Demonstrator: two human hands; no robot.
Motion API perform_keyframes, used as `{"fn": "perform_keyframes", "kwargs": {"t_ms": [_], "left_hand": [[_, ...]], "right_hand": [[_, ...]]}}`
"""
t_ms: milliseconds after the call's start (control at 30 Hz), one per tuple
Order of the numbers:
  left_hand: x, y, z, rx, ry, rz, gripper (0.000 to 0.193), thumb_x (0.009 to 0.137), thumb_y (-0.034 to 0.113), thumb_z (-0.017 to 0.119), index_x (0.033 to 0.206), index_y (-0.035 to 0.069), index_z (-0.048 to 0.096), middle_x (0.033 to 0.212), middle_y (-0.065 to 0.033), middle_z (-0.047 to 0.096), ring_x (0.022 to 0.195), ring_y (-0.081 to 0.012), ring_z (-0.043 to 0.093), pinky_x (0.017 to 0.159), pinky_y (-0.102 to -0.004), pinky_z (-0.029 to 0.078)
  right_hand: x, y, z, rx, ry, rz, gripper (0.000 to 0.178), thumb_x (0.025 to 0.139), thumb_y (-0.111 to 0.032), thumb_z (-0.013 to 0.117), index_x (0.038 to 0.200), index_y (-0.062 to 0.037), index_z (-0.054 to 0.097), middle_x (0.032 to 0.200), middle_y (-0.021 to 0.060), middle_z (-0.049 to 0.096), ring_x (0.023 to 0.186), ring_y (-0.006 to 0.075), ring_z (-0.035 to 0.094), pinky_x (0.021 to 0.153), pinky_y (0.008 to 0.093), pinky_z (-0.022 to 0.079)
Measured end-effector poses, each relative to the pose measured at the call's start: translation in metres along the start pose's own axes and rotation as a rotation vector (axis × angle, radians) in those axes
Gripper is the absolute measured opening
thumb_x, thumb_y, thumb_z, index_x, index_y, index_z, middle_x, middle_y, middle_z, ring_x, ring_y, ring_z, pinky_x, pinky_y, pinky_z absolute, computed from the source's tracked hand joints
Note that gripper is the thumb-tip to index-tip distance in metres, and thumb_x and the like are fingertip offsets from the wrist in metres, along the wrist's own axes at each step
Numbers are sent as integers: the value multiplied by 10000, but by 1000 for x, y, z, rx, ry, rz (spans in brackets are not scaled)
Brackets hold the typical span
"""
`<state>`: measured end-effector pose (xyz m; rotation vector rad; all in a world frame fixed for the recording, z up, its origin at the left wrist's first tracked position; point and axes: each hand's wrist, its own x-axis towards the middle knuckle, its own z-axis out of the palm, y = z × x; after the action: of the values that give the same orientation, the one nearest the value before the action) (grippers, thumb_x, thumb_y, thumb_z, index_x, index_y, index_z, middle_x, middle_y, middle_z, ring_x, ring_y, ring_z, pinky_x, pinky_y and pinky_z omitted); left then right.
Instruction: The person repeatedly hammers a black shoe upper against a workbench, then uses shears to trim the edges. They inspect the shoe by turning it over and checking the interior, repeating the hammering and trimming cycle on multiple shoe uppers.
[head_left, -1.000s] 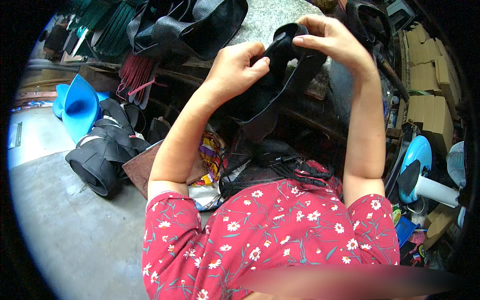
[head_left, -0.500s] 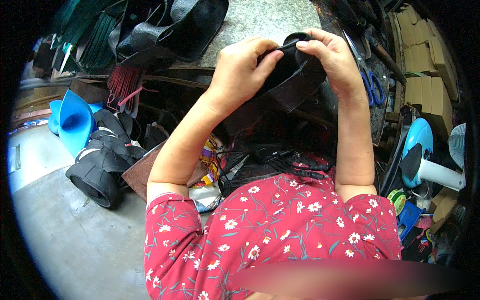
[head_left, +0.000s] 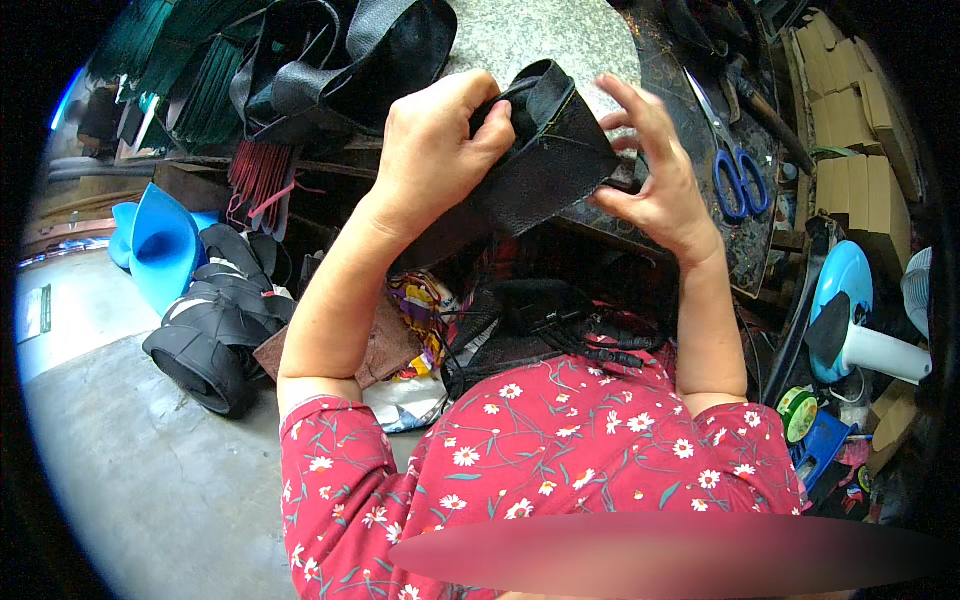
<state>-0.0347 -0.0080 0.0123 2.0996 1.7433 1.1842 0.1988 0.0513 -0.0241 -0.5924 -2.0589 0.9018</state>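
A black leather piece, bent into a loop with a stitched-looking edge, is held up in front of me. My left hand pinches its upper left rim between thumb and fingers. At its right side my right hand is open, fingers spread and curved. The right thumb lies close to the leather's lower right corner; whether it touches I cannot tell. Part of the leather hangs down behind my left forearm.
More black leather pieces lie at the back left, beside a grey stone slab. Blue-handled scissors and a hammer rest at the right. Black rolled pieces and blue foam shapes are at the left. A blue-and-white fan stands right.
My right hand has let go of the leather's rim, opened and moved slightly down. My left hand has shifted left with the leather, which has turned to show its loop.
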Motion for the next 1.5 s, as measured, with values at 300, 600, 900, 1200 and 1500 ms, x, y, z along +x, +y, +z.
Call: {"fn": "perform_keyframes", "kwargs": {"t_ms": [300, 600, 900, 1200, 1500], "left_hand": [[-7, 4, 10, -133, -78, -3, 179, 907, 215, 667, 901, 40, 630, 777, -164, 647, 688, -333, 654, 610, -381, 503], [-20, 3, 14, 97, -111, 159, 191, 895, 268, 683, 933, 87, 636, 833, -115, 661, 753, -313, 671, 632, -390, 521], [-34, -2, 25, -206, -276, -77, 220, 909, 134, 690, 1082, 0, 663, 889, -133, 697, 769, -158, 642, 725, -284, 506], [-34, -2, 23, -404, -309, -162, 167, 928, 112, 623, 1013, -30, 637, 839, -66, 629, 803, -109, 576, 743, -239, 463], [-31, 12, 34, -413, -238, -135, 210, 940, 125, 643, 1105, -5, 649, 881, -87, 679, 822, -122, 613, 776, -269, 496]], "right_hand": [[-22, 17, 15, 250, 210, 21, 267, 901, -72, 653, 1160, -20, 613, 1229, 121, 639, 1087, 213, 641, 918, 310, 507], [-16, 3, 6, -311, 80, -212, 381, 809, 58, 628, 1168, -70, 642, 1267, 138, 639, 1107, 198, 634, 941, 314, 499], [-30, 13, 25, 1273, 550, 312, 254, 976, -71, 485, 1166, 6, 634, 1090, 116, 698, 986, 244, 685, 868, 378, 562], [-32, 30, 8, 1156, 241, 413, 261, 961, -223, 589, 1142, -44, 644, 1051, 77, 710, 931, 239, 699, 843, 404, 571], [-40, 45, 11, 1611, 284, 572, 401, 1000, -317, 533, 1256, -15, 594, 1210, 164, 657, 1103, 297, 646, 988, 464, 508]]}}
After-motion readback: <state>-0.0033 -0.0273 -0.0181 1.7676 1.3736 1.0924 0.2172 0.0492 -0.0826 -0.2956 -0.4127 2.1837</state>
